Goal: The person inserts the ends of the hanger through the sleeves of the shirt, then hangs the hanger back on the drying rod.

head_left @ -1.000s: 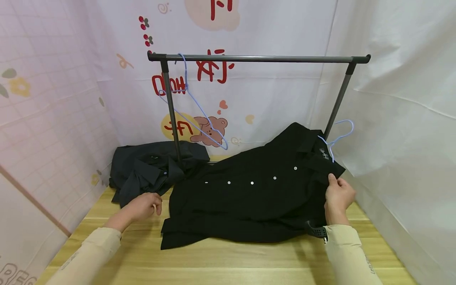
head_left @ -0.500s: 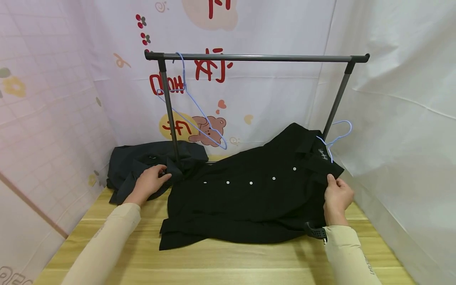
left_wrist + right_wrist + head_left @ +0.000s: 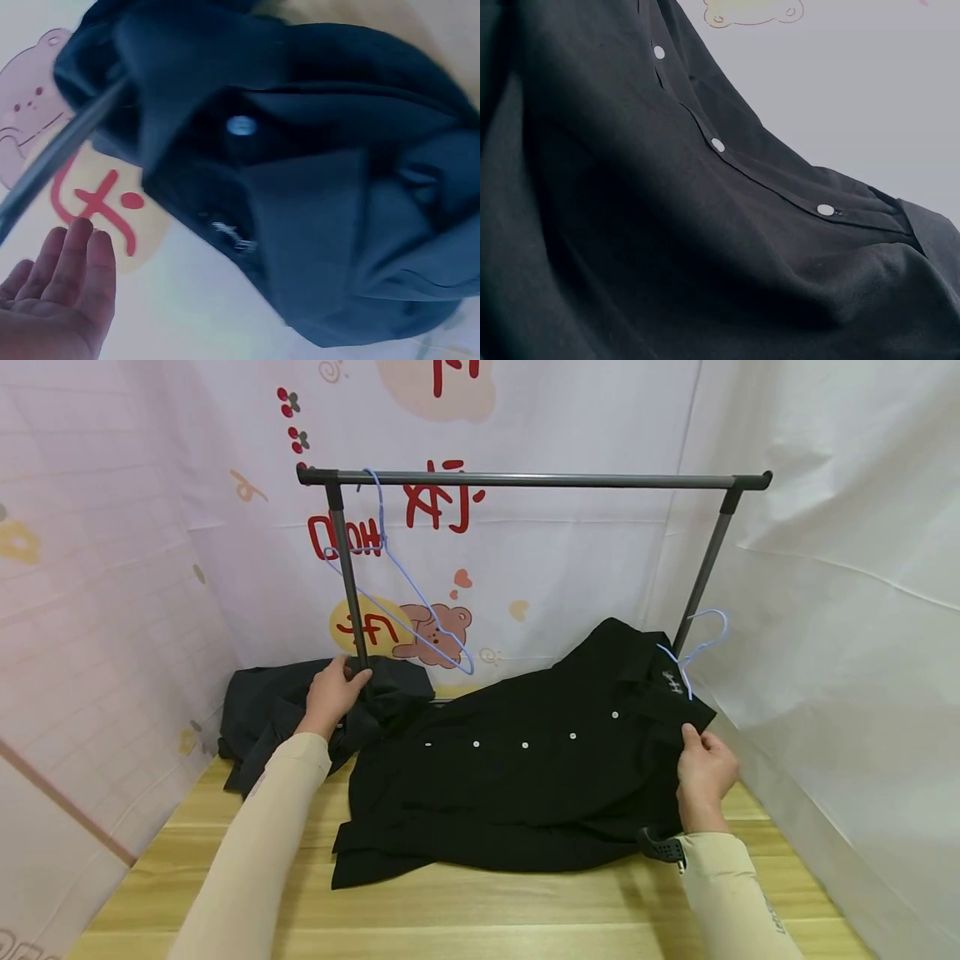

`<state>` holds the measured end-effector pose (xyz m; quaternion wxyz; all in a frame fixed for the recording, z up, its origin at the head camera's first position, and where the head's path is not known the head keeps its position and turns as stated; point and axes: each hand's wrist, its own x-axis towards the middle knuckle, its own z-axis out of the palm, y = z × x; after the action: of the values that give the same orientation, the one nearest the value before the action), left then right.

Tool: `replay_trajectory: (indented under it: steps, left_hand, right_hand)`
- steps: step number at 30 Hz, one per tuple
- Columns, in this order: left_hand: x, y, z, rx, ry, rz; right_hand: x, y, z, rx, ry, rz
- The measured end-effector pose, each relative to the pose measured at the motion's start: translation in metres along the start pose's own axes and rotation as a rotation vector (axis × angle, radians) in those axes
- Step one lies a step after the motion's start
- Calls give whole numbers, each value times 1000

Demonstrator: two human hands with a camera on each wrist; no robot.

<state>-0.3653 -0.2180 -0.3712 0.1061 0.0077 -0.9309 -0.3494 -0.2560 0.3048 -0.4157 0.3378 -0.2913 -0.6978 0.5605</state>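
A black shirt (image 3: pixel 480 793) with white buttons lies spread on the table, its collar at the right. My right hand (image 3: pixel 707 772) pinches the shirt near the collar; in the right wrist view only black cloth (image 3: pixel 667 225) and buttons show. A blue hanger (image 3: pixel 686 664) sticks out of the neck opening. My left hand (image 3: pixel 333 697) is raised over a crumpled dark grey shirt (image 3: pixel 258 706), beside the rack's left post (image 3: pixel 351 585). In the left wrist view, the left hand (image 3: pixel 64 300) has extended fingers and holds nothing; the dark grey shirt (image 3: pixel 300 217) lies beyond it.
The rack's crossbar (image 3: pixel 525 480) spans above the shirts, and a second blue hanger (image 3: pixel 420 602) hangs from its left end. A right post (image 3: pixel 705 568) stands behind the collar. White printed curtains (image 3: pixel 585 568) enclose the wooden table (image 3: pixel 465 918).
My left hand has moved up and away from the table front, over the dark grey shirt to the left post. The right hand keeps its pinch near the collar.
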Motion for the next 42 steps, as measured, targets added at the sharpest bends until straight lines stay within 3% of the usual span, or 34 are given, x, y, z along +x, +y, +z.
replay_trajectory:
  steps: [4,9,17,22,31,37,42]
  left_hand:
    - [13,13,3,-51,60,15]
    - [23,23,7,1,135,-6]
    - [22,25,3,28,147,-15]
    - [22,26,1,29,125,-7]
    - [25,24,-2,21,99,12]
    - [27,25,-2,5,88,7]
    - [27,27,-3,4,88,-9]
  right_hand:
    - [0,-2,1,-22,-11,-34]
    - [5,-10,-2,-97,-43,-72]
    - [33,-42,-11,-272,-118,-257]
    - [55,-74,-25,-373,-126,-383]
    - [83,-150,-43,-440,-81,-500]
    - [93,-198,-54,-452,-8,-526]
    - [100,-231,-57,-539,46,-515]
